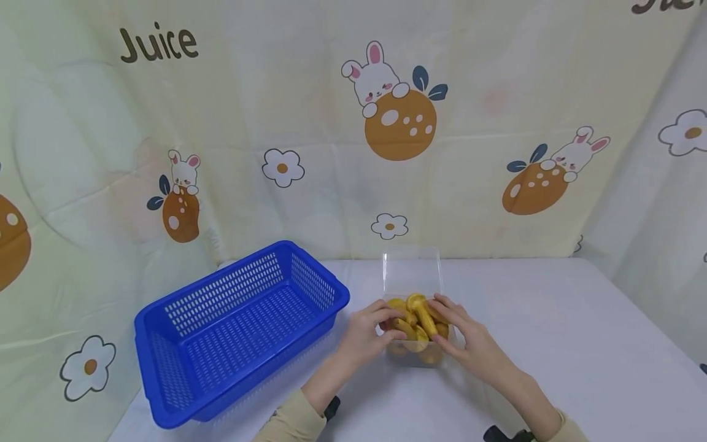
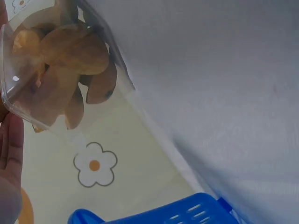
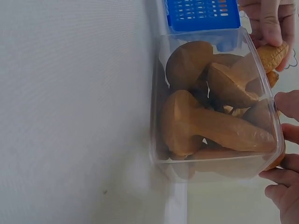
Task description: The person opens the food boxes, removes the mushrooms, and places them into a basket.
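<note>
A clear plastic box [image 1: 413, 361] full of yellow-brown mushrooms [image 1: 424, 316] stands on the table, its transparent lid [image 1: 411, 271] raised at the back. At the box's left side my left hand [image 1: 366, 330] pinches a mushroom [image 3: 273, 57] between thumb and fingers, close over the rim. My right hand [image 1: 479, 345] lies at the opposite side, fingers spread and loosely bent, fingertips right at the rim and the top mushrooms. Through the box wall, the right wrist view shows caps and a thick stem [image 3: 224, 128]. The left wrist view catches only the edge of the left hand.
A blue perforated basket [image 1: 237, 334] stands left of the box, angled on the white tablecloth [image 1: 552, 331]. Behind the table hangs a pale curtain [image 1: 309, 110] printed with rabbits, oranges and flowers.
</note>
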`<move>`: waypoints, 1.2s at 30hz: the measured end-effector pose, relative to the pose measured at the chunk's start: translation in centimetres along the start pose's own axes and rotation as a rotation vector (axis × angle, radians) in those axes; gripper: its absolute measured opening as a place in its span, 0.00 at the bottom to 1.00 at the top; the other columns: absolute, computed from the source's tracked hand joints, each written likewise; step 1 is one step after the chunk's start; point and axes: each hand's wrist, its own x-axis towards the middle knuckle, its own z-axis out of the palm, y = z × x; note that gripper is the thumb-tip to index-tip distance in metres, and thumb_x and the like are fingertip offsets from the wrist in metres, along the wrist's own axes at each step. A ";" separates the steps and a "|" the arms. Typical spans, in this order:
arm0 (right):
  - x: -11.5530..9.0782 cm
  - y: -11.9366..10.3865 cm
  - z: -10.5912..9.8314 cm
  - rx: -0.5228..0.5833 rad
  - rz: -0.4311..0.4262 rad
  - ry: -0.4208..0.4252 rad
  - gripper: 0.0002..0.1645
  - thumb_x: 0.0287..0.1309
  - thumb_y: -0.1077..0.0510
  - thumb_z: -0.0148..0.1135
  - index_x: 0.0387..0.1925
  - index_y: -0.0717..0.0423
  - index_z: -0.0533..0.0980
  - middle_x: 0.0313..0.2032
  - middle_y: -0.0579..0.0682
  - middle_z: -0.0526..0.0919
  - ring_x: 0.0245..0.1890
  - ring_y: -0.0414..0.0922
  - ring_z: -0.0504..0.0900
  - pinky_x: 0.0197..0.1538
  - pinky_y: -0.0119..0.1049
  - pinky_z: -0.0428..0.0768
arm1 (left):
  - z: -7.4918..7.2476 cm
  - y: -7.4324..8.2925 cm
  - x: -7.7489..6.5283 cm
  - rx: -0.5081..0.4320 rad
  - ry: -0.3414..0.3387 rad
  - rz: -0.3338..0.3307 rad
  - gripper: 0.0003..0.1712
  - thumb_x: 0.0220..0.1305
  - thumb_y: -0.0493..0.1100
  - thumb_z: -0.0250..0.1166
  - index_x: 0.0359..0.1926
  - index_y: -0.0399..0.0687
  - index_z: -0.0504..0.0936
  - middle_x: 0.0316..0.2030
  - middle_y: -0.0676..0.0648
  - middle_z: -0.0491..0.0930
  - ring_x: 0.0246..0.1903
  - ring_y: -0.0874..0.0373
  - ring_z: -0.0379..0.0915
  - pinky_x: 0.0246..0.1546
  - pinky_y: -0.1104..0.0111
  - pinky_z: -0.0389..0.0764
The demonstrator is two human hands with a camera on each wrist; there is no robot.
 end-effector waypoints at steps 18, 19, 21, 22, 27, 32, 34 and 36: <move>0.1 0.0 0.2 0.007 0.010 0.028 0.34 0.49 0.61 0.64 0.60 0.56 0.65 0.62 0.52 0.61 0.59 0.57 0.62 0.57 0.57 0.60 | -1.0 0.8 0.3 -0.121 0.295 0.074 0.11 0.38 0.31 0.71 0.29 0.34 0.83 0.24 0.45 0.78 0.21 0.57 0.72 0.23 0.77 0.76; 0.1 0.0 0.2 0.004 0.008 0.028 0.34 0.49 0.61 0.64 0.60 0.56 0.65 0.62 0.52 0.61 0.59 0.57 0.62 0.58 0.55 0.59 | -1.2 1.1 0.3 -0.134 0.302 0.071 0.11 0.37 0.29 0.71 0.28 0.33 0.82 0.24 0.44 0.78 0.21 0.56 0.73 0.23 0.76 0.77; 0.1 0.0 0.1 0.002 0.004 0.024 0.34 0.49 0.61 0.64 0.60 0.56 0.65 0.62 0.53 0.61 0.59 0.57 0.61 0.60 0.52 0.57 | -1.8 1.9 0.5 -0.149 0.327 0.058 0.11 0.37 0.28 0.70 0.28 0.32 0.82 0.24 0.42 0.78 0.21 0.55 0.73 0.23 0.74 0.78; 0.1 0.0 0.2 0.003 -0.002 0.022 0.34 0.49 0.61 0.64 0.60 0.57 0.64 0.62 0.53 0.61 0.59 0.57 0.61 0.61 0.50 0.56 | -2.1 2.2 0.5 -0.161 0.343 0.042 0.11 0.37 0.27 0.70 0.28 0.32 0.82 0.24 0.42 0.78 0.21 0.55 0.74 0.24 0.73 0.78; 0.2 -0.1 0.4 0.002 -0.026 0.024 0.35 0.48 0.62 0.65 0.59 0.58 0.65 0.62 0.55 0.60 0.59 0.58 0.62 0.62 0.49 0.53 | -3.6 3.1 0.5 -0.225 0.408 -0.093 0.10 0.40 0.29 0.68 0.29 0.31 0.82 0.25 0.40 0.79 0.24 0.56 0.76 0.26 0.69 0.80; 0.2 -0.1 0.6 -0.002 -0.004 0.039 0.35 0.47 0.62 0.66 0.59 0.56 0.65 0.62 0.53 0.61 0.59 0.58 0.62 0.61 0.50 0.54 | -5.1 2.9 0.1 -0.266 0.450 -0.201 0.11 0.44 0.32 0.68 0.33 0.31 0.82 0.28 0.41 0.80 0.26 0.55 0.77 0.27 0.64 0.81; 0.2 -0.1 0.7 -0.002 0.005 0.040 0.35 0.47 0.61 0.66 0.59 0.55 0.65 0.62 0.52 0.61 0.59 0.57 0.62 0.62 0.48 0.53 | -5.9 2.6 -0.1 -0.270 0.483 -0.232 0.11 0.45 0.33 0.68 0.34 0.32 0.82 0.29 0.42 0.80 0.27 0.55 0.77 0.28 0.64 0.81; 0.1 -0.1 0.8 0.000 0.003 0.043 0.35 0.47 0.61 0.66 0.59 0.55 0.66 0.62 0.52 0.61 0.59 0.57 0.62 0.63 0.45 0.53 | -6.9 2.3 -0.2 -0.286 0.531 -0.256 0.12 0.46 0.33 0.67 0.35 0.31 0.81 0.29 0.41 0.79 0.27 0.55 0.77 0.28 0.65 0.81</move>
